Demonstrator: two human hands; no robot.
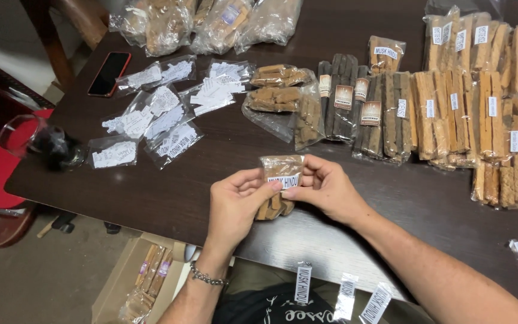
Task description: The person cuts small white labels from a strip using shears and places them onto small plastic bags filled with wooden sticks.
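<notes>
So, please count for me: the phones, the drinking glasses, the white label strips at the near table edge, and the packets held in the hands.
Red phone: 1
Drinking glass: 1
White label strips: 3
Clear packet of brown pieces, held by left hand and right hand: 1
Total: 6

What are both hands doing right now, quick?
Left hand: closed on the clear packet of brown sticks, thumb on its white label.
Right hand: closed on the same packet's other side, fingertips at the label.
</notes>
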